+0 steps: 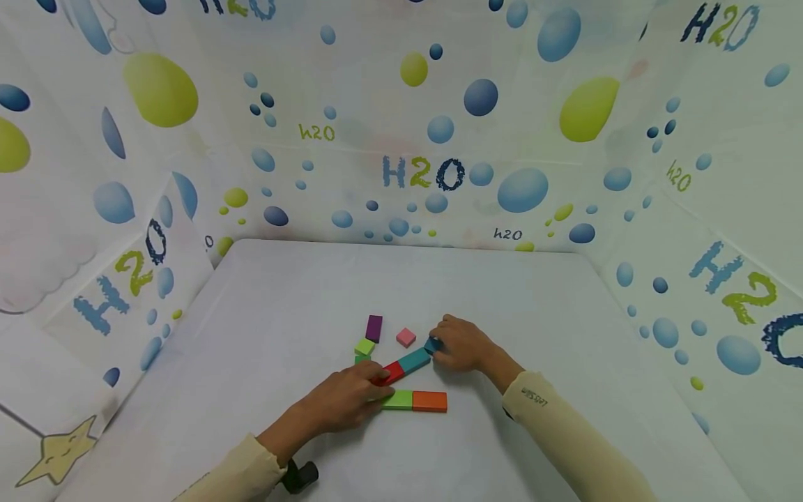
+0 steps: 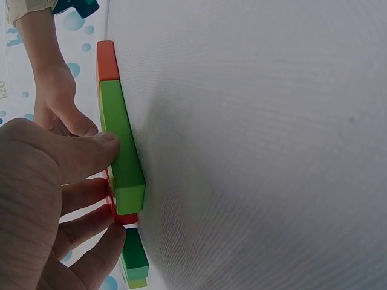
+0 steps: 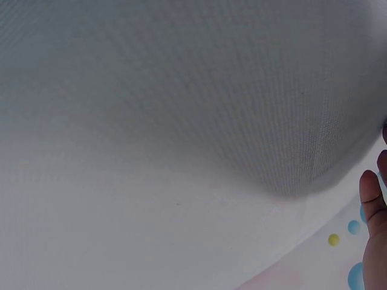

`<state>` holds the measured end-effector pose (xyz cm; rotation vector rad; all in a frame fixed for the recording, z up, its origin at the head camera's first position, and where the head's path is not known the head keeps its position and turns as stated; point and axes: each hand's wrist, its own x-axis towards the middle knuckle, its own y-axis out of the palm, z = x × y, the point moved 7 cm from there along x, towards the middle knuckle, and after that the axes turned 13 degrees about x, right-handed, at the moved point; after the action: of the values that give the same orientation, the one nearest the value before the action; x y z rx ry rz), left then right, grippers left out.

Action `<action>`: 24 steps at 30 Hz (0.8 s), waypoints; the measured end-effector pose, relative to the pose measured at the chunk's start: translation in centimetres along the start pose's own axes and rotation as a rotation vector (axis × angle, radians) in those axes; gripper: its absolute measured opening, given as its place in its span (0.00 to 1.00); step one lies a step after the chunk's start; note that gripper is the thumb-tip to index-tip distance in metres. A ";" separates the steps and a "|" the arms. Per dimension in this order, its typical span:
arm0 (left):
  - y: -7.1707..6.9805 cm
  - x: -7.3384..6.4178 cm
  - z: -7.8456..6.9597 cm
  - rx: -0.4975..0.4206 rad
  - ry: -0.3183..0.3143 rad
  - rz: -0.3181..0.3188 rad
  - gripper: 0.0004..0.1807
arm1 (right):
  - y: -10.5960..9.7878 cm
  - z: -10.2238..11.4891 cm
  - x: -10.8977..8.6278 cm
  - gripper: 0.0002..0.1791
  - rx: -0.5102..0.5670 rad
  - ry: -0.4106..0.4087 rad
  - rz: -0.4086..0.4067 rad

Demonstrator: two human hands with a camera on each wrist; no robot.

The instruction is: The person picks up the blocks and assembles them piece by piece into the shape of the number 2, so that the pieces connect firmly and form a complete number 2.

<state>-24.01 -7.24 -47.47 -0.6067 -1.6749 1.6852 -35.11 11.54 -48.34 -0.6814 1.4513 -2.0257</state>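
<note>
My left hand [image 1: 348, 399] is at the left end of a slanted row, its thumb and fingers about a red block [image 1: 394, 372]. In the left wrist view its thumb overlaps the light green block [image 2: 121, 145]. A teal block [image 1: 415, 360] continues the row from the red one. At the row's far right end, the fingers of my right hand [image 1: 465, 344] pinch a small blue block [image 1: 432, 345], partly covered by them. The right wrist view catches only some fingers [image 3: 372, 196] at its edge, without the block.
An orange block [image 1: 429, 401] adjoins the light green one in the front row. Behind my left hand, a green block [image 1: 362, 360], a small lime block [image 1: 364, 347] and a purple block [image 1: 373, 328] form a line. A pink block [image 1: 406, 337] lies apart on the white table [image 1: 301, 300].
</note>
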 end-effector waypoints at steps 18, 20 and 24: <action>0.2 0.1 0.1 0.002 0.001 -0.016 0.17 | -0.1 0.5 2.0 0.21 -0.131 0.057 -0.102; 0.2 0.1 0.1 0.008 0.004 -0.019 0.16 | 0.0 0.8 2.3 0.21 -0.145 0.053 -0.106; 0.2 0.1 0.0 -0.009 0.000 -0.017 0.16 | 0.3 1.5 3.0 0.24 -0.165 0.069 -0.085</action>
<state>-24.16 -7.17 -47.66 -0.5952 -1.6839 1.6672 -36.18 8.35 -47.91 -0.7590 1.6699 -2.0272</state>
